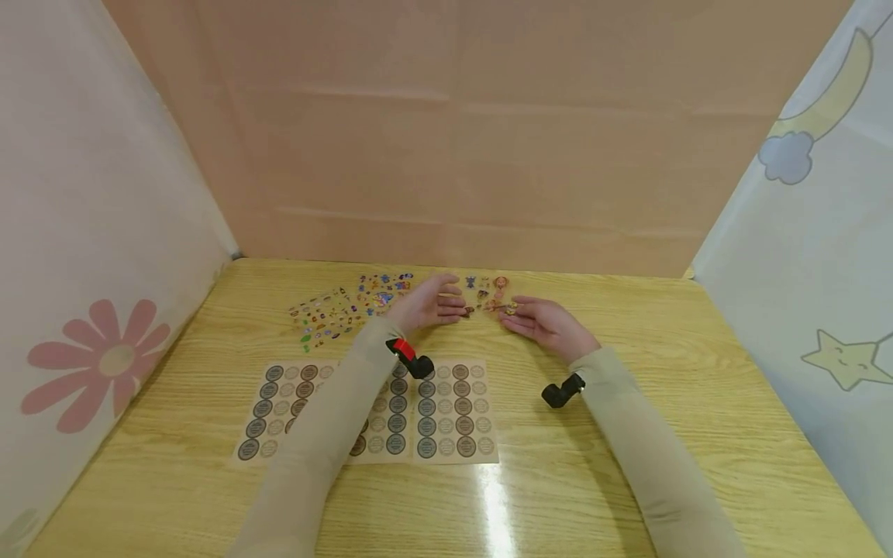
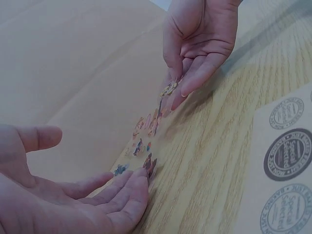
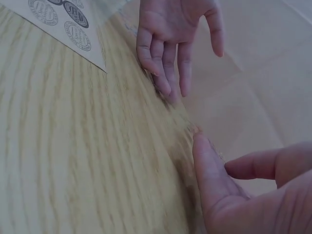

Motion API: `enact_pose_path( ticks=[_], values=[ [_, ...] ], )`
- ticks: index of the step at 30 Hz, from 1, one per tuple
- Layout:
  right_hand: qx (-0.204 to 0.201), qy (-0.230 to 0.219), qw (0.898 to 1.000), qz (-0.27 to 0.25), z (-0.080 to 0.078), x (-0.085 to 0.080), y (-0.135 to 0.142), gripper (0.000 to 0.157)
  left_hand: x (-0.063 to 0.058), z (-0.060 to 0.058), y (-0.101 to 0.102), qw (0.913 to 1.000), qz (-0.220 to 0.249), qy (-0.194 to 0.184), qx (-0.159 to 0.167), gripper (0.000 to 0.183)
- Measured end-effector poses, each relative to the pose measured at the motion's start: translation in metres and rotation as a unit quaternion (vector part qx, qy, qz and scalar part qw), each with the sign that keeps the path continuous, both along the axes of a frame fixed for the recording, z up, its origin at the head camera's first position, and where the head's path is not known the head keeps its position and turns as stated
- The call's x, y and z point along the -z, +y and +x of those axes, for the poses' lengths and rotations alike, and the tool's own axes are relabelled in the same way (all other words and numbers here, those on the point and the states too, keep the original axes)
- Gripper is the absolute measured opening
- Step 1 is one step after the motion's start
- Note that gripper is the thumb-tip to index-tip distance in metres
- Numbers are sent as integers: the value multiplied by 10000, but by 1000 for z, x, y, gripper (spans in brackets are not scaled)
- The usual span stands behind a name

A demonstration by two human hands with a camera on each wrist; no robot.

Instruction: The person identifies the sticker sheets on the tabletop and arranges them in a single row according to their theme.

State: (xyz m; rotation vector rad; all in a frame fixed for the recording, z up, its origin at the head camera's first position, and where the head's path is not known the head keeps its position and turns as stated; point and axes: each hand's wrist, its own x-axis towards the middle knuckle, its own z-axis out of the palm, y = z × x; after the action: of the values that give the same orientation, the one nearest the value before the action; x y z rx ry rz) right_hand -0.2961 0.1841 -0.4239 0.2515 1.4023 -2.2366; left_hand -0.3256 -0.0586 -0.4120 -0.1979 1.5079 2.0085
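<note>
A clear sticker sheet printed with small cartoon figures lies between my two hands near the back of the table. My right hand pinches its right end between thumb and fingers, and in the left wrist view that end is lifted off the wood. At the sheet's other end is my left hand, palm turned inward. Its fingers stay extended, their tips at the sheet's edge, while the thumb stands apart. In the right wrist view the sheet appears nearly edge-on, so its prints are hard to see.
More clear sheets of small colourful stickers lie left of my left hand. Nearer, brown paper sheets of round labels lie side by side, partly under my left forearm. A tan backdrop rises behind the table, with patterned side panels.
</note>
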Motion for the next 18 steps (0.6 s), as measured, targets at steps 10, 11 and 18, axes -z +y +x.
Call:
enact_pose_path(
  ticks=[10,11,18],
  values=[
    [-77,232,9996,110,13,-8,12,57,-3,12,-3,9996,155,214,38,54],
    [-114,290,9994,143,15,-10,13,57,-4,14,-3,9996,91,273,63,53],
    [-220,500,9985,-2,28,-26,17,54,-6,27,2,9965,-625,506,248,47]
  ],
)
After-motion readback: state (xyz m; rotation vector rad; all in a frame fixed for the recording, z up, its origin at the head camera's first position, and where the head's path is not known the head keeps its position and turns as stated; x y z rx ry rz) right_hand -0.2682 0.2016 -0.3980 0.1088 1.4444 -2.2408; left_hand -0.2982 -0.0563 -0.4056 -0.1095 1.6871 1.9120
